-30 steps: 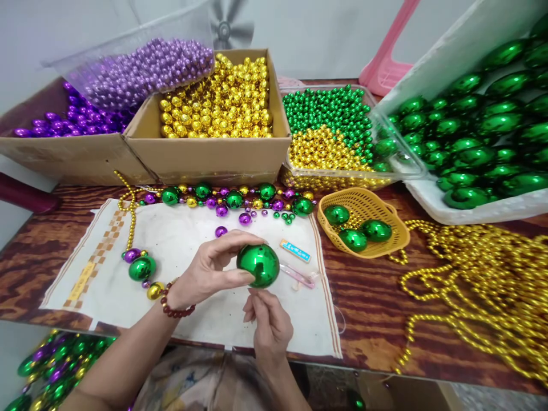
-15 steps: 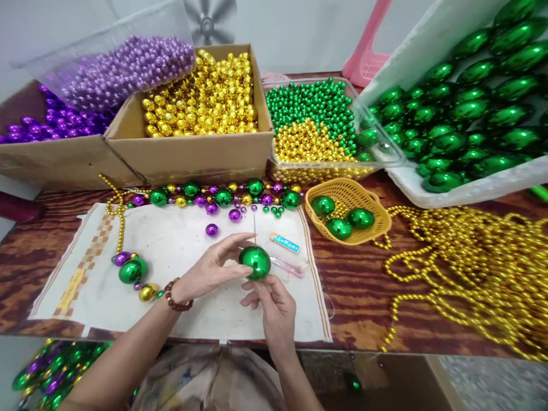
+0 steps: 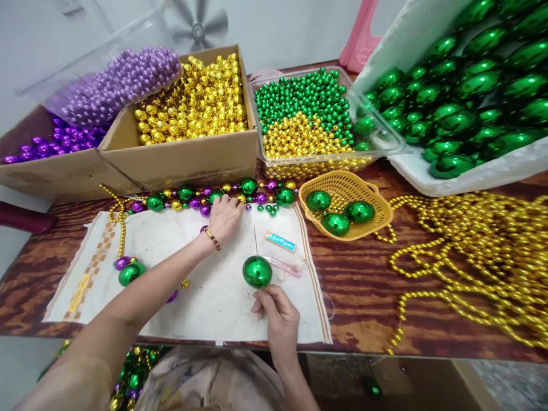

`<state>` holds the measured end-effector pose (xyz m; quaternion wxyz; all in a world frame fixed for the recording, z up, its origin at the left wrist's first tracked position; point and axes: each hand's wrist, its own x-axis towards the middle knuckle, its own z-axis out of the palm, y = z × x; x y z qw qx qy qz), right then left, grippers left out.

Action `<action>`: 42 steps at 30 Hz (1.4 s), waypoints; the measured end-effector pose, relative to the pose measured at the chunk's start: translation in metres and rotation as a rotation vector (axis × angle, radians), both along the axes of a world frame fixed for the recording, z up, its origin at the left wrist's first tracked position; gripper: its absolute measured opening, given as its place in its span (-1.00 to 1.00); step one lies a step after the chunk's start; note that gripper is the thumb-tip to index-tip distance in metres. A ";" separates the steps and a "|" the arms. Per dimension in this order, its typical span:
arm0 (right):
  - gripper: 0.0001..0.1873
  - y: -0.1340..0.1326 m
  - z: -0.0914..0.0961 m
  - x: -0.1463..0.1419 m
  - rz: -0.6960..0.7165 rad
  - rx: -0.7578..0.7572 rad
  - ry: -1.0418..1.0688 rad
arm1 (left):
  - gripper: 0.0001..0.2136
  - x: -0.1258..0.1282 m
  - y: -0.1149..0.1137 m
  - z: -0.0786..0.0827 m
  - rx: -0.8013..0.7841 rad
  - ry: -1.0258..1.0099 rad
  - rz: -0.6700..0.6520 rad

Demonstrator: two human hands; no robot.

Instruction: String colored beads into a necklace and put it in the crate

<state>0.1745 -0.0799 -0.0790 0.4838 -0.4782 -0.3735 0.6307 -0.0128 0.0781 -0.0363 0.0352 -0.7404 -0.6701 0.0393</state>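
My right hand (image 3: 278, 311) is closed in a pinch just below a large shiny green bead (image 3: 257, 272), over the white cloth. A thin needle (image 3: 256, 240) stands upright out of the top of this bead, and its lower end is at my fingertips. My left hand (image 3: 225, 220), with a beaded bracelet at the wrist, reaches to the cloth's far edge. Its fingers bend down among loose purple beads, and their tips are hidden. Small green beads (image 3: 270, 210) lie to its right. Behind it runs a strand of green, purple and gold beads (image 3: 185, 193).
A yellow basket (image 3: 387, 216) holds green and gold beads. Cardboard boxes (image 3: 180, 162), a clear plastic tub (image 3: 336, 157) and a white foam box (image 3: 483, 184) line the back. Gold bead chains (image 3: 483, 257) spread at right. A blue-orange packet (image 3: 281, 241) lies on the cloth (image 3: 171, 240).
My left hand has left the large green bead and moved away to the small beads at the back. My right hand stays below the green bead; the view has shifted slightly.
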 end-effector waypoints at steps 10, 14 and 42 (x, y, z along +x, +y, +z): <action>-0.76 -0.004 -0.004 0.000 0.062 0.106 -0.029 | -0.79 -0.006 -0.037 0.022 -0.079 -1.486 0.178; -0.77 -0.008 0.002 -0.001 0.093 0.185 -0.077 | -0.74 -0.006 -0.069 0.038 -0.276 -2.113 0.353; -0.76 -0.016 0.023 0.005 0.079 0.117 -0.292 | -0.84 -0.007 -0.099 0.029 -0.263 -2.546 0.520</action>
